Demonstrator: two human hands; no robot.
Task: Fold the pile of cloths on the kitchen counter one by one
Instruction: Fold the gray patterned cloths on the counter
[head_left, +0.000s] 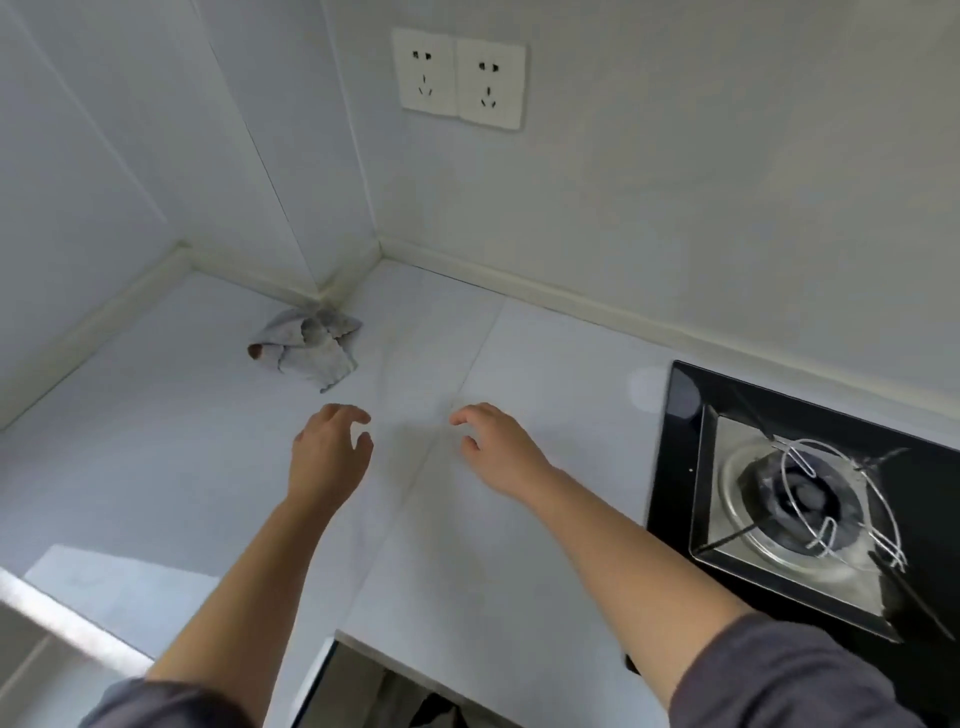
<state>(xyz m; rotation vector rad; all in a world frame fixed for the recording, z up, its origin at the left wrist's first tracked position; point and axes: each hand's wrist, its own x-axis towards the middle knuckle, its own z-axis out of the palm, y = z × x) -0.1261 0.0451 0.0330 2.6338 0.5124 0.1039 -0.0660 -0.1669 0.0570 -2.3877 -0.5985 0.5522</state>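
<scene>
Head cam: L hand (330, 447) & R hand (493, 447) hovered apart, empty, fingers loose, over table (156, 457); crumpled cloth (306, 345) lay just beyond L hand, so prob best to drag it closer & spread flat before folding.

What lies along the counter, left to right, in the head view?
Crumpled grey cloth → right hand → black glass gas hob with wire pan support. The left hand overlaps the cloth's span, so it is left out.
</scene>
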